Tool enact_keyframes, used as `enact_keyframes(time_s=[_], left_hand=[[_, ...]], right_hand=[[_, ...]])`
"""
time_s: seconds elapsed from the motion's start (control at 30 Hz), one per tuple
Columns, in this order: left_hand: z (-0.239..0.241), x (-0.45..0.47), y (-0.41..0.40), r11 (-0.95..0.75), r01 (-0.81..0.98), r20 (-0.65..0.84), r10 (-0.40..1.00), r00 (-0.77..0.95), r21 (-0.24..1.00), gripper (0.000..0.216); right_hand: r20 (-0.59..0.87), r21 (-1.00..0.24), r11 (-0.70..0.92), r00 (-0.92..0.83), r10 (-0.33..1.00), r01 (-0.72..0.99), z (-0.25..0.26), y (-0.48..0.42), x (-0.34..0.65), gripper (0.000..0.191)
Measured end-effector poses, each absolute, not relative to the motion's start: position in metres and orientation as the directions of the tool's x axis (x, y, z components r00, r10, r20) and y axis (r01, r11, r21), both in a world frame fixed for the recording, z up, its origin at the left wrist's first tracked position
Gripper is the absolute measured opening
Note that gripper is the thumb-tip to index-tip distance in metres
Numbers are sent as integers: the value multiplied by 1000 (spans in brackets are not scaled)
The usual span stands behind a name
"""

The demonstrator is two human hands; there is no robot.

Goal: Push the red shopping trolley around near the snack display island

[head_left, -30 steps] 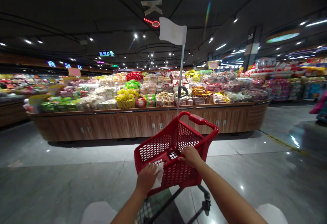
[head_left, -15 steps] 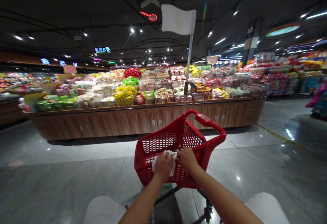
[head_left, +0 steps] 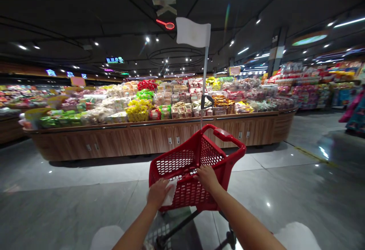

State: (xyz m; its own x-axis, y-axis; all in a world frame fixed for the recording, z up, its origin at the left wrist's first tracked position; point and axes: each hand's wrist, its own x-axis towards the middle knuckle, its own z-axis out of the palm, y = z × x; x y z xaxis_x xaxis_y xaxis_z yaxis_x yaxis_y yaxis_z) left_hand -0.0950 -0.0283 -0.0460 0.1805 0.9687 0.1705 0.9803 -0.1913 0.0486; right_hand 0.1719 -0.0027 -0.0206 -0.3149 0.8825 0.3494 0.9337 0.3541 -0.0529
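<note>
A red plastic shopping cart (head_left: 185, 196) stands side-on in front of me, its handle at the right and its perforated basket holding no goods that I can see. My left hand (head_left: 158, 192) is closed on a white cloth or tissue (head_left: 170, 193), pressed over the near rim toward the basket's left end. Farther right, my right hand (head_left: 207, 177) grips the same near rim with its fingers bent over the edge. A white flag (head_left: 193, 32) on a pole rises from behind the cart's handle side.
Beyond the cart runs a long wooden display counter (head_left: 148, 138) piled with packaged foods (head_left: 141, 107). Stocked shelves (head_left: 310, 90) stand at the right. A grey tiled floor (head_left: 85, 200) surrounds the cart, and a dark wheel frame (head_left: 182, 221) shows beneath it.
My left hand has slid left along the near rim with the white cloth, away from my right hand. My right hand stays on the rim. The view has tilted slightly up.
</note>
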Motion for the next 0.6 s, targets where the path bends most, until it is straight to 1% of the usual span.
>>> enact_keyframes(time_s=[0.1, 0.17, 0.23, 0.3, 0.37, 0.43, 0.53, 0.6], left_hand=[[-42, -55, -20, -256, 964, 206, 949, 237, 69, 36], [-36, -21, -13, -323, 942, 207, 931, 300, 86, 36], [-30, 8, -7, -366, 922, 204, 919, 338, 123, 36], [-26, 27, -5, -378, 908, 221, 915, 337, 181, 36], [-24, 33, -6, -373, 898, 233, 918, 321, 234, 36], [-23, 30, -8, -382, 887, 221, 917, 331, 261, 33], [-21, 21, -9, -382, 887, 177, 922, 345, 258, 31], [-19, 15, -10, -345, 909, 150, 937, 316, 233, 35]], right_hand=[[373, -55, 344, -300, 878, 937, -27, 0, 168, 23], [387, -58, 347, -299, 872, 936, -31, 0, 166, 19], [392, -65, 347, -296, 871, 936, -33, -2, 165, 14], [386, -78, 345, -290, 876, 935, -34, -5, 166, 14], [373, -93, 349, -292, 881, 933, -32, -10, 167, 15], [357, -101, 353, -297, 886, 930, -29, -15, 169, 15], [350, -102, 347, -293, 890, 932, -25, -19, 168, 14], [358, -99, 343, -288, 888, 934, -25, -20, 166, 14]])
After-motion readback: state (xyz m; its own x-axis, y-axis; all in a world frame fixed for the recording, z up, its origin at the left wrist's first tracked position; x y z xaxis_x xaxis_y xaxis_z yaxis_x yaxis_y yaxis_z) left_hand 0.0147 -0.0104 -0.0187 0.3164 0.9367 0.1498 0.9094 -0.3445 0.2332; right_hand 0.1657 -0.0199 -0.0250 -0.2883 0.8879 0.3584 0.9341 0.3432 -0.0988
